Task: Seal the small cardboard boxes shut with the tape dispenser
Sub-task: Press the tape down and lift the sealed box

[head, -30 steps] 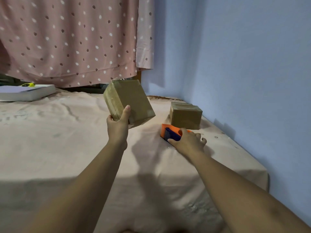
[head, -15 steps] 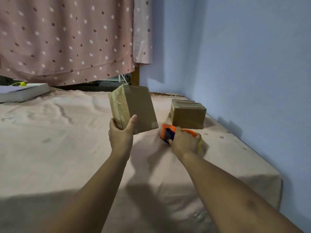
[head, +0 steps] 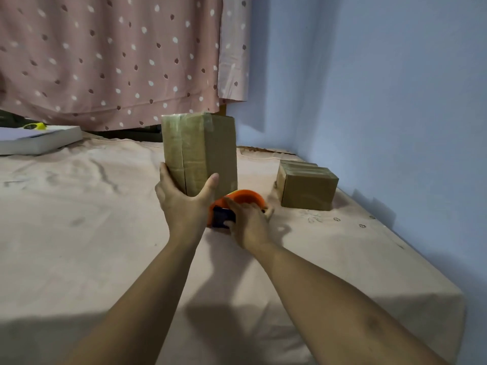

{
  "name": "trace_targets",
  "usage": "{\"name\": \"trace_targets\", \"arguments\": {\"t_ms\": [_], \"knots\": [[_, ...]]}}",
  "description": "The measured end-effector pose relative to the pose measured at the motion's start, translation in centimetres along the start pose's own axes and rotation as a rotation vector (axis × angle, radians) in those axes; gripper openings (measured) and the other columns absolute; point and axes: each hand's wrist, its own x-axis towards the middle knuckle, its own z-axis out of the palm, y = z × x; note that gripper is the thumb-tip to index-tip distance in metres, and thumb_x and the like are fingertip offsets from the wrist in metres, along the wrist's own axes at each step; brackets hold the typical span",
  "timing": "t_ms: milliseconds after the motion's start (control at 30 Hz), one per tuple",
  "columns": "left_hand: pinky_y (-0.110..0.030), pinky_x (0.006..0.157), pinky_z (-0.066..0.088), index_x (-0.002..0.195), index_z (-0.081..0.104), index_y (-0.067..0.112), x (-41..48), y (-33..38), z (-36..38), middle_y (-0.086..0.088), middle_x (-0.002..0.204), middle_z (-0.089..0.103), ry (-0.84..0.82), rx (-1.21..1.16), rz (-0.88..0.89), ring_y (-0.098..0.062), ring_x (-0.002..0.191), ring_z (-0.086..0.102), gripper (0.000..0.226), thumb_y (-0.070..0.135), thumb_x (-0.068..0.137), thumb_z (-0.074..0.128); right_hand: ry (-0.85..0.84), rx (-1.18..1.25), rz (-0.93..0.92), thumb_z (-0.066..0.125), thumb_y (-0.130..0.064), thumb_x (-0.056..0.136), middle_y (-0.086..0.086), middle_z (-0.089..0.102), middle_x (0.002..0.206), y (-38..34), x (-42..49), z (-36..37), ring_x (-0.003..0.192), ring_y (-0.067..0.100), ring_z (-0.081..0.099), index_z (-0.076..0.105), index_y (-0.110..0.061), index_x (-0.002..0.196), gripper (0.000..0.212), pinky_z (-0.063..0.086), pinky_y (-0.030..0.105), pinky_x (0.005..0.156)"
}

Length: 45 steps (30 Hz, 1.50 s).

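Fingers of left hand clamp upright cardboard box, long axis vertical, flap seam facing camera. Right hand curled round orange tape dispenser, just beside box's lower right; box lies up-left.

I seem to be in a bedroom at home: a bed with a wrinkled pink sheet fills the lower frame, a dotted pink curtain hangs upper left, and a plain blue wall rises at right.

Matt brown cardboard box with glossy tape, orange plastic tape dispenser, wrinkled cloth sheet.
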Motion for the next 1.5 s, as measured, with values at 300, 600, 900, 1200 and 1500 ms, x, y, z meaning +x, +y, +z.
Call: {"name": "trace_targets", "arguments": {"t_ms": [300,600,900,1200,1500], "knots": [[-0.038,0.105,0.043,0.144,0.034,0.027,3.2,0.1,-1.5,0.005,0.135,0.052,-0.107,-0.012,0.004,-0.012,0.124,0.05,0.103,0.076,0.059,0.068,-0.041,0.088,-0.289,0.063,-0.03,0.083,0.011,0.067,0.101,-5.5,3.0,4.7,0.1,0.035,0.058,0.061,-0.019,0.117,0.035,0.04,0.045,0.093],[-0.041,0.096,0.05,0.117,0.056,0.03,2.6,-0.1,-0.7,0.015,0.106,0.065,-0.136,-0.205,-0.16,-0.005,0.101,0.062,0.047,0.056,0.079,0.064,-0.276,-0.029,-0.312,0.061,-0.018,0.083,0.015,0.036,0.142,-4.5,3.1,3.4,0.133,0.038,0.028,0.026,-0.02,0.147,0.073,0.022,0.043,0.114],[-0.041,0.097,0.05,0.128,0.052,0.03,0.7,1.8,-0.1,0.011,0.116,0.065,-0.179,-0.195,-0.094,-0.009,0.108,0.061,0.065,0.062,0.073,0.064,0.342,0.756,0.564,0.047,-0.001,0.083,0.007,0.063,0.111,0.2,0.7,-2.8,0.101,0.027,0.058,0.064,-0.017,0.094,0.025,0.043,0.026,0.077],[-0.041,0.102,0.044,0.145,0.031,0.024,-2.6,2.9,2.5,0.002,0.131,0.049,-0.252,0.153,0.073,-0.016,0.122,0.048,0.1,0.066,0.063,0.072,0.765,0.862,0.308,0.038,-0.024,0.102,0.002,0.056,0.135,2.7,1.0,-12.6,0.126,0.018,0.049,0.054,-0.013,0.132,0.036,0.033,0.02,0.102],[-0.043,0.109,0.035,0.152,0.013,0.02,-5.5,4.3,4.0,-0.006,0.144,0.031,-0.283,0.271,0.184,-0.023,0.134,0.031,0.11,0.047,0.069,0.079,0.665,0.371,-0.261,0.042,-0.018,0.098,0.011,0.059,0.131,0.1,-0.1,-15.2,0.126,0.024,0.05,0.059,-0.004,0.126,0.036,0.022,0.029,0.112]]}}
